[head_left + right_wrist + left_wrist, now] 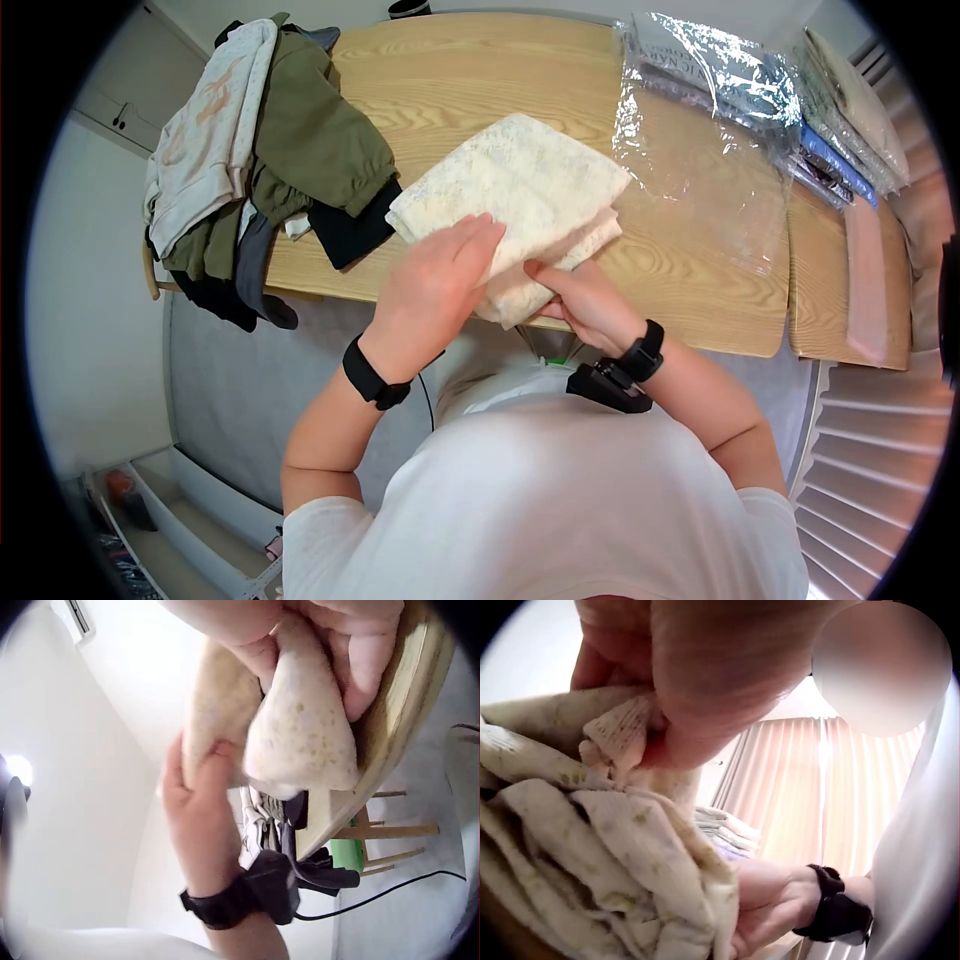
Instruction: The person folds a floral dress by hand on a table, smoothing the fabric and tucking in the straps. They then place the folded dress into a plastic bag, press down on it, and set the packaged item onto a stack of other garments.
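A folded cream garment (520, 180) with a faint speckled pattern is held over the table's front edge, in front of the person. The left hand (438, 272) grips its left side, the fingers lying over the top layer. In the left wrist view, a ribbed bit of the garment (619, 735) bunches up beside the left thumb, above several loose folds. At the near right corner the right hand (597, 305) pinches the lower layers, thumb on top and fingers beneath. The right wrist view shows a folded corner of the garment (304, 727) hanging between the right hand's thumb and fingers.
A pile of clothes, with an olive garment (310, 125) and a light sweatshirt (215, 120), hangs over the left end of the wooden table (470, 70). Clear plastic bags (700, 100) lie at the right, beside a stack of packaged clothes (850, 120).
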Motion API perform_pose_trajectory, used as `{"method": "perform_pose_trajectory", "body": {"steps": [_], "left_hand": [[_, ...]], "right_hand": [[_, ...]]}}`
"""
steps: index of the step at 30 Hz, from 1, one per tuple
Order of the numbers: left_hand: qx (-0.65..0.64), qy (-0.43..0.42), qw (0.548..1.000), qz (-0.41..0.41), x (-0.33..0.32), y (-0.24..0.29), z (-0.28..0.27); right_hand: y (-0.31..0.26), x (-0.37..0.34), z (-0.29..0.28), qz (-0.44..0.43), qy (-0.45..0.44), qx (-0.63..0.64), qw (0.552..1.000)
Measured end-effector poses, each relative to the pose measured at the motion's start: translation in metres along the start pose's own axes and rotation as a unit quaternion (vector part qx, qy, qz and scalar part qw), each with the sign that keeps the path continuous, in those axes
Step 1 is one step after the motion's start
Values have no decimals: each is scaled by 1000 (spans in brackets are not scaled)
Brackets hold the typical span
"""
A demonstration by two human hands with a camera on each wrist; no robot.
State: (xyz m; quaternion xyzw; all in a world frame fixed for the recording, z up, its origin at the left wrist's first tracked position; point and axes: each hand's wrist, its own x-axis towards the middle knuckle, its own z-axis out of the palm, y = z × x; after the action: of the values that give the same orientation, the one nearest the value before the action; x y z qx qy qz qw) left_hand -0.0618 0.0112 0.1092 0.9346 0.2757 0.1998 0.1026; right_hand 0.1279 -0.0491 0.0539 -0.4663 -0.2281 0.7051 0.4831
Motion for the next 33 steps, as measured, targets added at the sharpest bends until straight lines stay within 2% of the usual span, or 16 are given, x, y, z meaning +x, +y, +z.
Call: {"method": "perform_pose_trajectory", "body": {"steps": [3, 6, 12, 14, 15, 16, 17, 18, 19, 20, 21, 22, 24, 28, 30, 33], "left_hand": [[33, 26, 998, 37, 8, 17, -9], [78, -7, 995, 64, 2, 20, 17], [49, -23, 998, 38, -3, 19, 28], [38, -18, 999, 25, -3, 18, 27], [22, -18, 999, 14, -4, 18, 27], [6, -17, 1000, 2, -5, 18, 28], [5, -16, 1000, 1, -6, 17, 29], [-14, 3, 1000, -6, -8, 16, 32], [-32, 21, 999, -14, -10, 16, 34], [-33, 21, 999, -14, -12, 15, 37], [-44, 46, 998, -16, -13, 14, 39], [-55, 70, 996, -15, -14, 14, 42], [-65, 90, 994, -16, -17, 12, 46], [-76, 123, 989, -14, -21, 10, 51], [-78, 129, 989, -11, -21, 9, 52], [-86, 135, 987, -16, -20, 10, 51]], "right_hand": [[6, 11, 7, -7, 43, -24, 999], [3, 11, 14, -20, 53, -14, 998], [9, 13, 5, -19, 64, -53, 996], [3, 14, -8, 28, -7, -41, 999], [-13, 8, -15, 94, -29, -101, 990], [-25, 2, -20, 87, -31, -171, 981], [-39, -8, -24, 66, 38, -322, 944], [-52, -15, -27, 43, 105, -463, 879], [-55, -15, -36, 44, 105, -463, 879], [-58, -15, -45, -154, 181, -568, 788], [-61, -13, -49, -342, 247, -636, 646], [-71, -15, -41, -342, 249, -636, 645], [-93, -17, -21, -494, 132, -707, 489], [-96, 9, -20, -508, 57, -731, 453], [-99, 15, -19, -446, 6, -747, 493], [-101, 14, -14, -405, -7, -763, 504]]}}
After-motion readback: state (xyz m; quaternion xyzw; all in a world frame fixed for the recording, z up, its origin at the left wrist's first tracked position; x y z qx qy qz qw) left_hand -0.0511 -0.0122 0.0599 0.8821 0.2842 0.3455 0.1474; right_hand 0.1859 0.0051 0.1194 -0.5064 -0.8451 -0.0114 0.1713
